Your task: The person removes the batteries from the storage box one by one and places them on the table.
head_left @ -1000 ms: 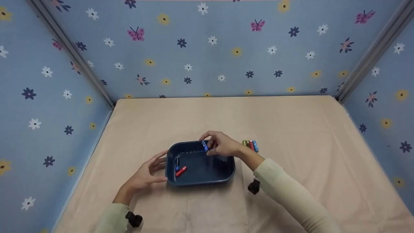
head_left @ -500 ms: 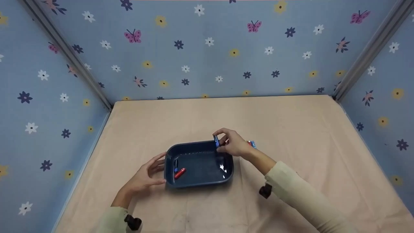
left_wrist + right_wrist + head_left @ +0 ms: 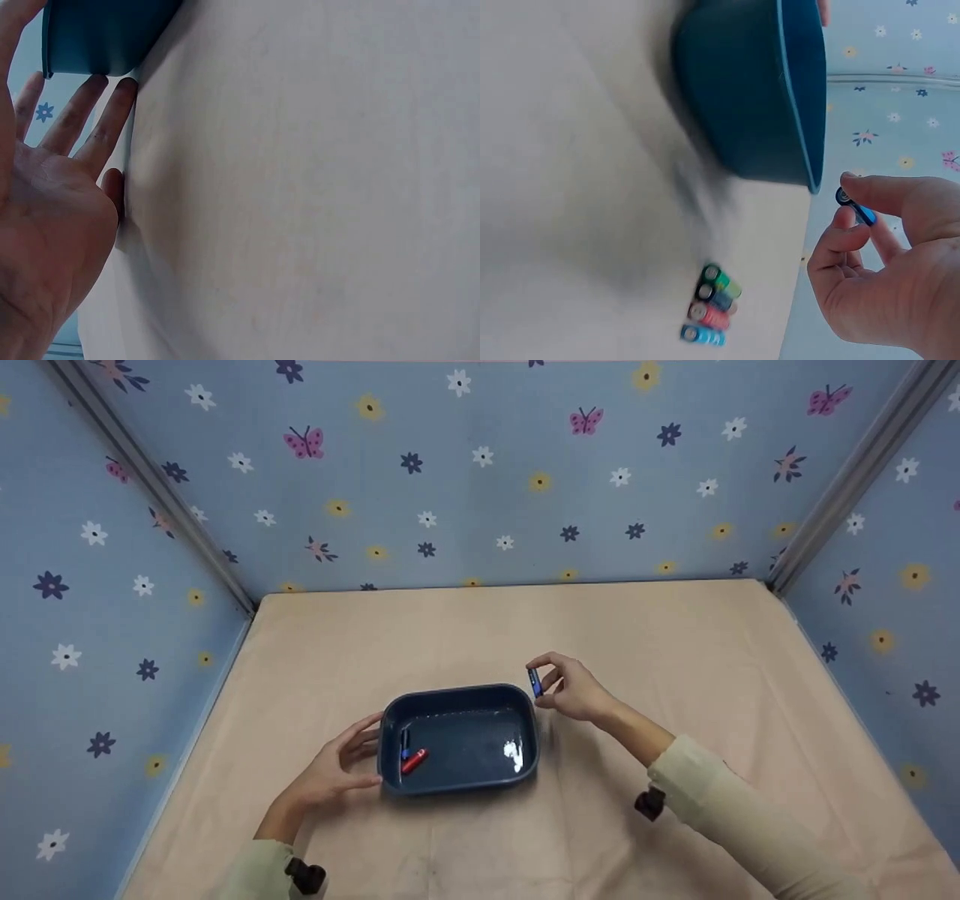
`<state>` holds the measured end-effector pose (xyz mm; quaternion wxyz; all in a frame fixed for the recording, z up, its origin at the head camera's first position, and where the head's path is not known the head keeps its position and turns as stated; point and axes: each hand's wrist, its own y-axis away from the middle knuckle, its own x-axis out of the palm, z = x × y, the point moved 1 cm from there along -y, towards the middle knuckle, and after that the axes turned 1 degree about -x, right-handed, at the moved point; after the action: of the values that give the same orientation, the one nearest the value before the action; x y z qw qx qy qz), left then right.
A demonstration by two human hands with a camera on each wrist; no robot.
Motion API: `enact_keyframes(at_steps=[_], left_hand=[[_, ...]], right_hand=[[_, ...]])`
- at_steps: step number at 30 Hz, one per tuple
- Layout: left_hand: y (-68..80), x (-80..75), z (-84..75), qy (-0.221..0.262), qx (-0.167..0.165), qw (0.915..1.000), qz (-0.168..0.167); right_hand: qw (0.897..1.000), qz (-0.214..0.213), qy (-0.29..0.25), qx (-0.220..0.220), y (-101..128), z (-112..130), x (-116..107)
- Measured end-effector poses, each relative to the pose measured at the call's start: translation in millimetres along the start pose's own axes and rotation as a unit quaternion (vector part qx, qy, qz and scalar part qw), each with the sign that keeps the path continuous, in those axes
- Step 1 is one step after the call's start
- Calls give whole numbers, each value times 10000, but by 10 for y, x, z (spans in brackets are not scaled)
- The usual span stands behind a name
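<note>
Now battery (image 3: 535, 682) lifted off tray (image 3: 459, 693)

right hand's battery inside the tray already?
No: the right hand pinches the blue battery above the table, just outside the tray rim.
</note>
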<state>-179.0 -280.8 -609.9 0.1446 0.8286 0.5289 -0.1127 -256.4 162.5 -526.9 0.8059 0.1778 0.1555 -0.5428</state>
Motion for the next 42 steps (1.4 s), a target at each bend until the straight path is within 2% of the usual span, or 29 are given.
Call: enact_keyframes(at_steps=[7,14,21,35,42], left_hand=[[3,-7,14,-29,-4,10000,5],[-19,-12,42,103,225,9997,63],[-11,-16,33,-42,106,9999,20],[-13,-7,11,-57,-2,10000,34],[-10,-11,6,27,59,10000,71]], right_hand=[[10000,11,95,19,80,-156,-170],[9988,-41,458,168,161,-302,-332],[9953,-146,861,423,223,-462,-433],[9916,-276,861,923,220,-720,-543],[9928,-33,702,966,203,-811,-498]])
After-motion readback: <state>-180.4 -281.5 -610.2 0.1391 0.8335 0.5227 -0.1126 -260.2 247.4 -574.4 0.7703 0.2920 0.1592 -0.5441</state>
